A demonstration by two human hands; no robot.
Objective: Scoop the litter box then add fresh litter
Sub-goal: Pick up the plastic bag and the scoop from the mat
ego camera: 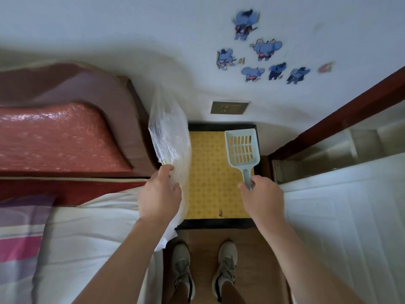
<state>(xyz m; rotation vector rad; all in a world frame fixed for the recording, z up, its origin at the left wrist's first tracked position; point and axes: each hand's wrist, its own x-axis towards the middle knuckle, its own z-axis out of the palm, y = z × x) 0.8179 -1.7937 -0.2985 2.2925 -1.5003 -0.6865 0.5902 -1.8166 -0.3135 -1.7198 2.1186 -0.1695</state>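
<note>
My right hand (262,197) grips the handle of a pale blue slotted litter scoop (241,150), its empty head pointing away from me toward the wall. My left hand (158,195) holds a clear plastic bag (169,132) that stands up above the fingers and trails down past my wrist. Both are held over a yellow patterned floor panel with a black border (210,178) between two beds. No litter box shows in this view.
A bed with a red headboard (59,139) and white sheet lies on the left, another white bed (350,216) on the right. A wall socket (229,107) and blue cartoon stickers (266,49) are on the wall ahead. My shoes (225,266) stand on brown floor.
</note>
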